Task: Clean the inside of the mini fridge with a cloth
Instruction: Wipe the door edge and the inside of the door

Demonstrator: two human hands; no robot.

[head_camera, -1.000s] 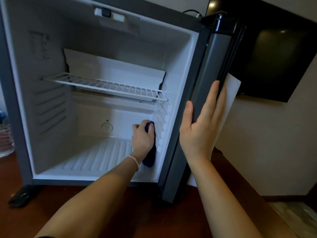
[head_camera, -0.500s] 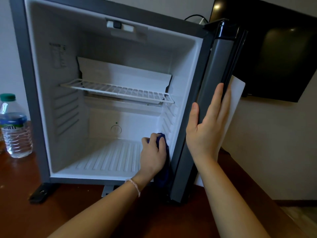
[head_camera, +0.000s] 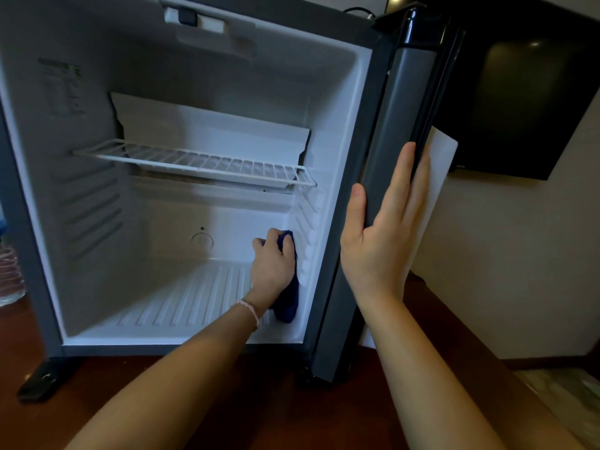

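The mini fridge (head_camera: 97, 254) stands open on a dark wooden surface, its white inside bare except for a wire shelf (head_camera: 194, 164). My left hand (head_camera: 272, 264) reaches deep into the lower right corner and grips a dark blue cloth (head_camera: 289, 300), pressing it against the ribbed right wall. My right hand (head_camera: 383, 235) lies flat with straight fingers on the edge of the open grey door (head_camera: 383, 157), thumb on the inner side.
A black TV screen (head_camera: 519, 92) hangs on the wall behind the door. A white sheet (head_camera: 438, 164) shows behind the door edge. A clear water bottle (head_camera: 9, 274) stands at the far left. The wooden surface (head_camera: 259, 401) runs in front of the fridge.
My left hand with the cloth has gone from near the front of the right wall back toward the rear corner. The view has shifted closer and left. My right hand stays on the door.
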